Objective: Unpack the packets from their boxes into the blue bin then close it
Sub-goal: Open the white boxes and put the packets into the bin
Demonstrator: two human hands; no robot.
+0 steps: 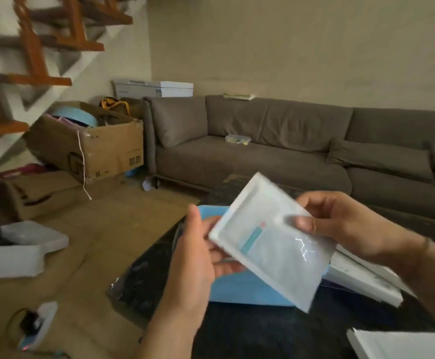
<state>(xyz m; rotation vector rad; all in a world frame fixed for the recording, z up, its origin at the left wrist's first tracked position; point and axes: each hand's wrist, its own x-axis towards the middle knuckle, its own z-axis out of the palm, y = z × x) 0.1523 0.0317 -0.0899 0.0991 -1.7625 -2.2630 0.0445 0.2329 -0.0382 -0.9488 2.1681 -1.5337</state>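
I hold a white packet (270, 244) with a teal stripe and a silver line drawing in both hands, tilted, above the blue bin (247, 290). My left hand (195, 257) grips its lower left edge, thumb up along the side. My right hand (340, 224) pinches its upper right edge. The bin sits on a dark table and the packet hides most of it. A white box (364, 278) lies to the right of the bin, and another white box (402, 344) shows at the bottom right corner.
A grey sofa (263, 156) runs across the back behind the dark table (263, 332). Cardboard boxes (89, 141) and white foam (22, 247) lie on the floor at left. A wooden staircase (30, 47) rises at upper left.
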